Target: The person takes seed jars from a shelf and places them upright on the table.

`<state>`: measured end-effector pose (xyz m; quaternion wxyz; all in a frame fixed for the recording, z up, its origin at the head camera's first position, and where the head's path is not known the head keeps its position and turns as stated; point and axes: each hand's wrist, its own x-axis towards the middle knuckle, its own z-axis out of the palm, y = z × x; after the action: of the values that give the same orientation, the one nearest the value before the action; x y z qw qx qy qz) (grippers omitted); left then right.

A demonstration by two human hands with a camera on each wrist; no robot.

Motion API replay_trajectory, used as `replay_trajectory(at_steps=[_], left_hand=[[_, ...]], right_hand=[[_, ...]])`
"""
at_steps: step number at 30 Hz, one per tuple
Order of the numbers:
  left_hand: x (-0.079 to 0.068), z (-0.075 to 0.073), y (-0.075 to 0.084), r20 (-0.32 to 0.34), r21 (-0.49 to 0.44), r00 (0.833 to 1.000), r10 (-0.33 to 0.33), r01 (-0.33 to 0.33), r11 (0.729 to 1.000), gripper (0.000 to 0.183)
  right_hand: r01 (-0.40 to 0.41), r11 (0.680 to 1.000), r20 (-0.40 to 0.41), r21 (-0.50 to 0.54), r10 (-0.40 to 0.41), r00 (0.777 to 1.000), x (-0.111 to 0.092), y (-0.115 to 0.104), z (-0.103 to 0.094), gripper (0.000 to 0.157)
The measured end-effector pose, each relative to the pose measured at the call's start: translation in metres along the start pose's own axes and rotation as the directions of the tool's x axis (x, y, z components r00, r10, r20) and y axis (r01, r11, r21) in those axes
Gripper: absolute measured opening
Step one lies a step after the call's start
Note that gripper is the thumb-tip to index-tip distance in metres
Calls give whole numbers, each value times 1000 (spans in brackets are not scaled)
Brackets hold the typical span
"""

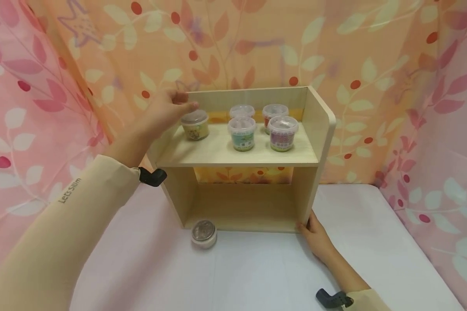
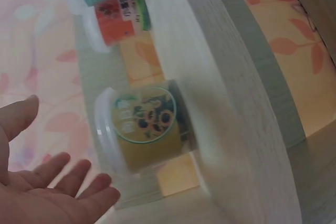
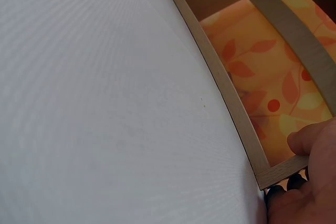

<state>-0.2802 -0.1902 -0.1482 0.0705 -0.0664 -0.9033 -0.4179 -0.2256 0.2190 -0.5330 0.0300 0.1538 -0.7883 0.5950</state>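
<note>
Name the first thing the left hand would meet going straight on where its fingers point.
Probably the sunflower-labelled tub on the upper shelf; depth is unclear, so the left hand might pass over the lid instead.

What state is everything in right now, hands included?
Shelf: upright on the table.
Sunflower tub: upright, lid on.
Teal tub: upright, looks lidded.
Purple tub: upright, looks lidded.
Rear left tub: upright, partly hidden.
Rear right tub: upright, partly hidden.
Tub on the table: which way up unclear.
Left hand: open, near the sunflower tub.
Right hand: gripping the shelf's lower right corner.
</note>
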Motion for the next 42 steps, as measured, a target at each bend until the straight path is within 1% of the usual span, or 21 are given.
replay_trajectory(at_steps=[1,2,3,5,7,10,14,20,23,26,36,42], left_hand=[[2,1,-3,5,16,1000,-18,18,1000,70],[3,1,-4,13,43,998,-58,57,997,79],[4,1,-6,23,59,996,-84,82,995,83],[6,3,-8,35,71,994,-106,104,992,88],[8,5,-10,39,88,992,-116,112,990,92],[8,10,-14,46,37,990,-134,133,990,99],[10,18,-19,46,-2,986,-163,163,987,104],[13,24,-26,32,23,988,-152,152,988,103],[13,25,-26,37,13,988,-149,149,989,101],[12,25,-26,29,9,988,-151,151,988,100],[5,26,-27,-65,-34,990,-127,125,992,94],[-4,25,-19,-96,-49,990,-99,95,994,91]], right_hand=[[-8,1000,-1,-9,8,1000,0,0,1,77],[-11,1000,-2,-17,11,1000,-1,1,1,77],[-13,1000,1,-19,13,1000,-1,1,2,77],[-12,1000,-1,-24,12,1000,-1,1,2,76],[-4,1000,-5,-23,4,1000,-1,1,3,74],[9,1000,-8,-25,-9,1000,0,2,3,72],[14,1000,-7,-28,-15,1000,0,1,1,71],[8,1000,-8,-19,-9,1000,-1,0,2,73],[8,1000,-11,-16,-8,1000,-1,2,3,73],[8,1000,-15,-24,-8,1000,-1,4,4,72],[26,999,-16,-31,-27,1000,1,4,3,72],[25,999,-19,-29,-25,999,0,4,3,72]])
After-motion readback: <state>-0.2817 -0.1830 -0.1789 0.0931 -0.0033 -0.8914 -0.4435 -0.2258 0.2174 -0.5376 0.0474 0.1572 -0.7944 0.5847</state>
